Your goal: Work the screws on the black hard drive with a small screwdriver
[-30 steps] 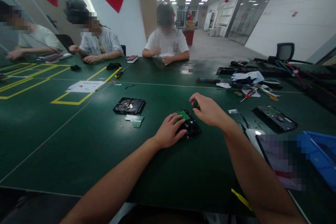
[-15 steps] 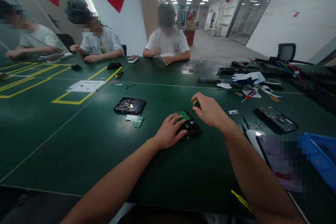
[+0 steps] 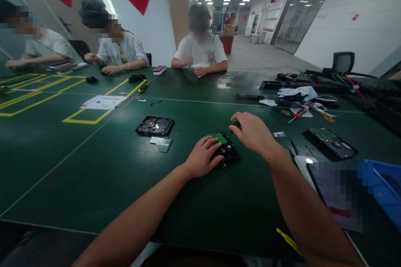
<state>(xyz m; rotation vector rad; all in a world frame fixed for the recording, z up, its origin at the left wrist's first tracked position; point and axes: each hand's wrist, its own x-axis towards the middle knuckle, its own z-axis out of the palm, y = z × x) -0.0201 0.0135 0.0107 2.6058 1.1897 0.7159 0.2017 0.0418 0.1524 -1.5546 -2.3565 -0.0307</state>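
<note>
Black hard drive (image 3: 231, 155) lies flat on green table (image 3: 131, 187)

Casing dark; bright green circuit board (image 3: 221, 137) faces up at the far end; small white mark beside it. Left hand (image 3: 202, 156) rests across the drive, fingers spread, not clasped. Right hand (image 3: 252, 131) is closed on a screwdriver (image 3: 237, 123), shaft pointing down at the drive's far-right edge; tip contact cannot be confirmed.

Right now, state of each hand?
Left hand: open, laid on the black hard drive with the green board.
Right hand: closed, holding a screwdriver.
</note>
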